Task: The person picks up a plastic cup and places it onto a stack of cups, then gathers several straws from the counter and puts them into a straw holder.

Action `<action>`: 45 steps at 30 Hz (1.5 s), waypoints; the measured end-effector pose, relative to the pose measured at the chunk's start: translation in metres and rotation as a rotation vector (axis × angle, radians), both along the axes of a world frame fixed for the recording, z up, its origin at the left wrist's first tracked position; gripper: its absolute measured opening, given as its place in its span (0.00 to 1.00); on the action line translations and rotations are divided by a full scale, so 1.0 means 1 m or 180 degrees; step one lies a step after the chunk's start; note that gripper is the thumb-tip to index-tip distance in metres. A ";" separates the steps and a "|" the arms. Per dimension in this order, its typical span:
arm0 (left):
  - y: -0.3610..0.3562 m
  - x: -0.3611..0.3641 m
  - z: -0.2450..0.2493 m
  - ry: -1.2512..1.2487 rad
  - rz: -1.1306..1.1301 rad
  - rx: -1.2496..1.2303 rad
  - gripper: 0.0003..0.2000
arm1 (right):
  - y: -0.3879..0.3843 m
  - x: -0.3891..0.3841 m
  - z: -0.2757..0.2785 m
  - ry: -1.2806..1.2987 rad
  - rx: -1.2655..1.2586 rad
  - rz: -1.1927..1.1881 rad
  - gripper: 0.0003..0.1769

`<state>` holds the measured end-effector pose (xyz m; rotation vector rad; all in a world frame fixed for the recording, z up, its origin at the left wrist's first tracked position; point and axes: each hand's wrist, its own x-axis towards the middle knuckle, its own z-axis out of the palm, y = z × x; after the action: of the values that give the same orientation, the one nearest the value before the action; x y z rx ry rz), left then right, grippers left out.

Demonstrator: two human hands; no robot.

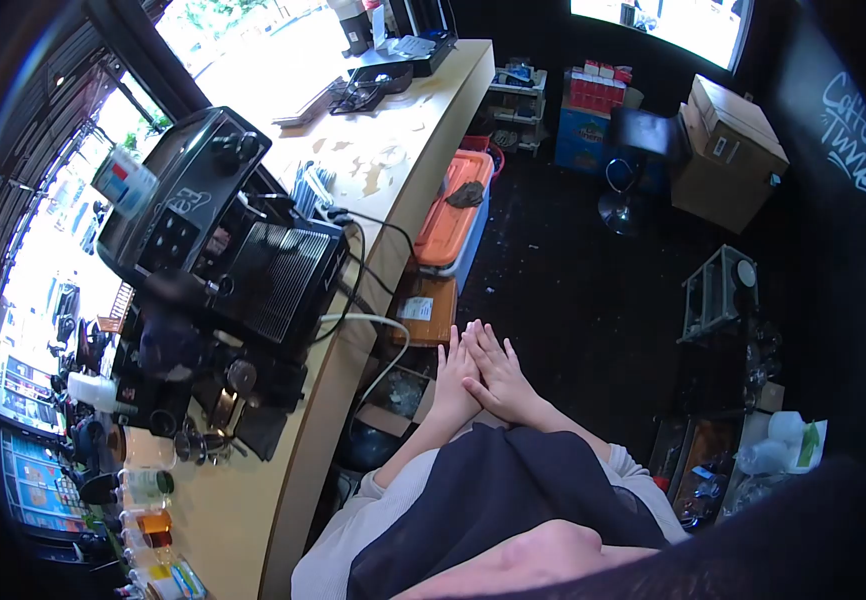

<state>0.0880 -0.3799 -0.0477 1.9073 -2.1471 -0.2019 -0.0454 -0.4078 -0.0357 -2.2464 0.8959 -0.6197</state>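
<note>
Head view: left hand (452, 388) and right hand (501, 376) are pressing together, open flat, holding nothing. Bench (243, 490) is standing just left of them.

Pale wooden counter (423, 130) with black coffee machine (223, 240), bottles (148, 520), tray (378, 80)

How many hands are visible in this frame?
2: the left hand and the right hand, pressed flat against each other, right of the counter. No other hands show.

Head cam, high up, faces fwd/down (wide fisheye).
</note>
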 end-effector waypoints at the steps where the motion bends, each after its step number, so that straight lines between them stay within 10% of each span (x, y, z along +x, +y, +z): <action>1: -0.017 0.002 0.000 0.0086 -0.0006 0.0001 0.38 | -0.016 0.001 0.000 -0.0017 -0.0047 -0.0034 0.42; 19: -0.207 0.073 0.009 -0.0129 0.0372 0.0081 0.38 | -0.226 0.076 0.007 0.0051 0.0057 0.0457 0.43; 45: -0.445 0.193 -0.002 0.0080 0.2737 0.0162 0.46 | -0.535 0.235 -0.005 -0.0524 -0.0058 0.1242 0.45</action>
<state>0.2812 -0.8249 -0.0498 2.6199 -1.1402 -0.1006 0.1894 -0.9428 -0.0406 -2.2616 0.3570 -0.6181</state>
